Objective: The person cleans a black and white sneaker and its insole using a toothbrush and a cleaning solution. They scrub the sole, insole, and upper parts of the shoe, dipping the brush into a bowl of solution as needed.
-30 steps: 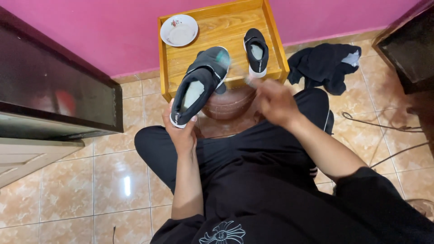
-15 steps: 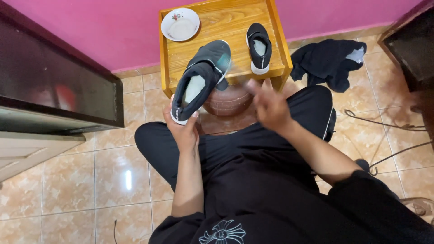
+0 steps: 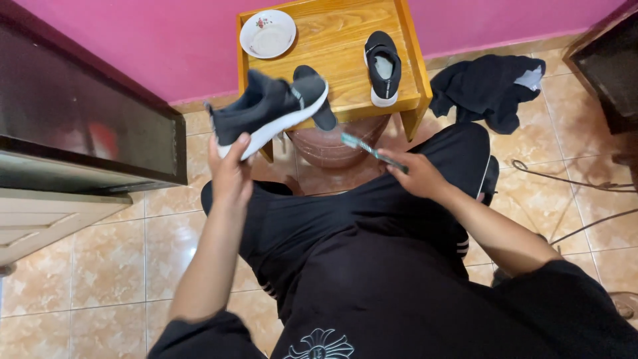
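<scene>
A person in black clothes sits on the tiled floor (image 3: pixel 100 259) and looks down at two hands. The left hand (image 3: pixel 229 174) is clamped on one dark sneaker (image 3: pixel 266 110) with a white sole, gripping it from below at the heel end; the sneaker hangs in the air on its side, sole turned toward the person, in front of the near left corner of the table (image 3: pixel 332 53). The right hand (image 3: pixel 415 176) is closed around one toothbrush (image 3: pixel 365 149) with a pale green handle, which points up and left toward the sneaker but stays apart from it.

One small wooden table stands against the pink wall (image 3: pixel 166 46). On it I count three things: one white saucer (image 3: pixel 268 33) with a small flower pattern at the far left corner, one second sneaker (image 3: pixel 383 66) of the same kind lying sole down at the right side with its opening upward, and one dark insole (image 3: pixel 319 100) at the near edge, partly hidden by the held sneaker. So there are two sneakers in all, one held and one on the table.

Under the table sits one brown round basin (image 3: pixel 329 143). One crumpled dark cloth (image 3: pixel 488 90) lies on the floor to the right of the table, and thin cables (image 3: pixel 565 183) run across the tiles nearby
</scene>
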